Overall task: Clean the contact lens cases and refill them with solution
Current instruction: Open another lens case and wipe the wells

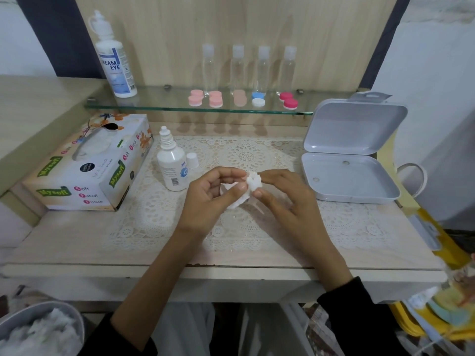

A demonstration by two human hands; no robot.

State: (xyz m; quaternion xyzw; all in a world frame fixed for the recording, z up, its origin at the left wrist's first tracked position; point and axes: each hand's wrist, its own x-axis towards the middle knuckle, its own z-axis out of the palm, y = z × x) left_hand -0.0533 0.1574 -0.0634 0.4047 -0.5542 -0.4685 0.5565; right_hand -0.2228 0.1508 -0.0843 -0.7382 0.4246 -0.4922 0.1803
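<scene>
Our left hand (213, 194) and right hand (285, 194) both pinch a tissue wad (253, 182) over the tabletop (77, 240), so we judge wiping underway, with the lens cases (216, 101) lined on the glass shelf (154, 104) and the uncapped solution bottle (172, 163) standing near, refilling seemingly ahead.

We see a pale table (77, 240) with a lace mat (246, 155) over its middle. On the mat stand a small white bottle (171, 164) and a loose cap (192, 160) just beside it. A tissue box (90, 165) sits left, an open grey box (349, 178) right. Above, a glass shelf (159, 104) carries a tall bottle (115, 65), four clear bottles (237, 68) and lens cases (216, 100).
</scene>
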